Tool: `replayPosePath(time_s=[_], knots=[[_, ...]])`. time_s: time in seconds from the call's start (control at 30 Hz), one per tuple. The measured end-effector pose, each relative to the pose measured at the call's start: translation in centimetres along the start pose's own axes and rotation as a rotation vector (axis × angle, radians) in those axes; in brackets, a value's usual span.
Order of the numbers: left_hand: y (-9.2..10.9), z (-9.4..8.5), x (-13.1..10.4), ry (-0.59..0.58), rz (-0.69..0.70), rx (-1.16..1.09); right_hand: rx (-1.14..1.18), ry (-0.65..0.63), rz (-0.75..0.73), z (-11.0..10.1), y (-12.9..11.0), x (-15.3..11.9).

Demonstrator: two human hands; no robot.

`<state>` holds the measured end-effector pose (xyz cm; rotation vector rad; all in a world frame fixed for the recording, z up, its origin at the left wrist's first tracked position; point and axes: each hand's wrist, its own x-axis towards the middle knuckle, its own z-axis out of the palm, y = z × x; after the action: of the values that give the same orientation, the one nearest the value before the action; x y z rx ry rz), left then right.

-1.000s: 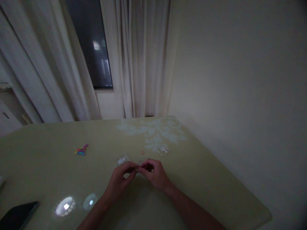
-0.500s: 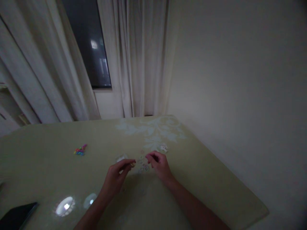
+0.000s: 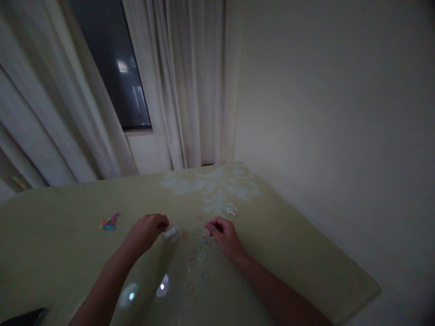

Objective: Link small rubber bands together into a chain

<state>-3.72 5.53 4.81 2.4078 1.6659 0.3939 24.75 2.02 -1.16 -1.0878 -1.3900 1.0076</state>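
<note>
A: Starting with the left hand [image 3: 145,231]?
B: Curled palm-down, with fingertips drawn together at the left edge of the packet [image 3: 173,232]. Perhaps pinching something tiny; too dim to tell. Touching the packet or just above it: cannot say either.

A: And the right hand [image 3: 224,236]?
B: Curled too, with thumb and forefinger brought close, just beside the rings [image 3: 207,242]. Holding something or not, cannot tell. Probably bent that way to suit pieces too small and thin for a full grasp.

A: Where, exactly, the rings?
B: Loose on the table [image 3: 292,258], mostly between the hands, then straggling down toward the near side. Pale, apparently flat, some touching or overlapping. Likely spread out for easy seeing and picking.

A: Anything farther out?
B: Beyond the right hand, some white bits [image 3: 232,211], near the printed leaves [image 3: 217,188]. Left of the left hand, the bright pile [image 3: 109,223], heaped close and well apart from the rings, perhaps against mixing.

A: And at the edges?
B: At the near left, a dark object [image 3: 29,318], cut off by the view, seemingly set aside for elbow room. Past the table, curtains [image 3: 185,90] and a dark window [image 3: 108,59].
</note>
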Motion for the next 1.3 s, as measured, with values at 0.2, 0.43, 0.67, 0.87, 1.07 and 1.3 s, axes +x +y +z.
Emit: replayPosePath(time_s=[0.2, 0.43, 0.67, 0.87, 1.07, 1.3], knots=[[0.2, 0.6, 0.5, -0.032, -0.045, 0.122, -0.026, -0.004, 0.002, 0.0, -0.3, -0.3], [0.7, 0.4, 0.8, -0.110, -0.086, 0.291, -0.055, -0.029, 0.006, -0.2, 0.1, -0.2], [1.9, 1.3, 1.0, -0.141, -0.092, 0.301, -0.084, -0.031, -0.018, -0.5, 0.4, 0.0], [2.3, 0.9, 0.6, -0.147, -0.092, 0.297, -0.226, -0.028, -0.072, -1.0, 0.6, 0.2], [1.8, 1.3, 0.6, -0.129, -0.101, 0.264, -0.603, -0.150, -0.193, -1.4, 1.0, 0.3], [2.8, 0.9, 0.9, -0.089, -0.047, 0.183, -0.874, -0.296, -0.250, -0.8, 1.7, 0.8]])
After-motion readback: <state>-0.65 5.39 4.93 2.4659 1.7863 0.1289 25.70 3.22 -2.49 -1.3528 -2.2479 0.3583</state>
